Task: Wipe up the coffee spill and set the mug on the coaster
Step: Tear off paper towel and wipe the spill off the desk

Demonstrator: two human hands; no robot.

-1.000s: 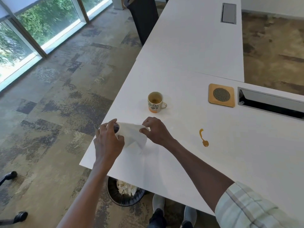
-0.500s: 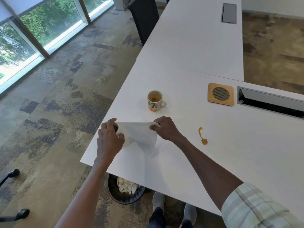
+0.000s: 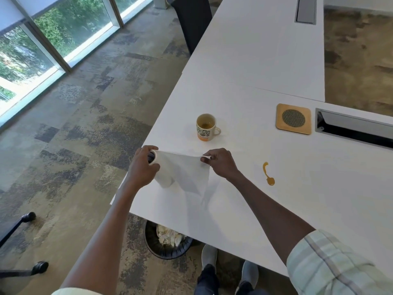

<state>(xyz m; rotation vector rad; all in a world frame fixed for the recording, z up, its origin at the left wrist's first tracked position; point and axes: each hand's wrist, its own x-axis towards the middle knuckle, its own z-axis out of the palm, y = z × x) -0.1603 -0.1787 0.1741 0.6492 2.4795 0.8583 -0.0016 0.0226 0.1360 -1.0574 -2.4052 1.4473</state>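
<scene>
**Sheet stretched off the roll, spill unwiped, mug off coaster**

Coffee spill [image 3: 268, 174]: small brown streak ending in a blob, on the white table [image 3: 319, 199], right of the hands, unwiped. Mug [image 3: 206, 127] upright, a little coffee inside, handle pointing right, standing on bare table just beyond the hands, well apart from the coaster [image 3: 294, 119]. Coaster is wooden, square, with a round dark mesh centre, just left of the open cable tray [image 3: 353, 129].

Left hand [image 3: 143, 167] grips the top end of the paper towel roll [image 3: 163, 173], fingers curled round it, near the table's left edge. Right hand [image 3: 219, 162] pinches the top corner of the pulled-out sheet [image 3: 187, 173], which spans taut between both hands.

Under the table edge: black bin [image 3: 165, 245] with crumpled paper, person's shoes [image 3: 209, 255]. Dark chair [image 3: 193, 20] at the far left side of table. Chair base with castors [image 3: 25, 243] at lower left on the carpet.
</scene>
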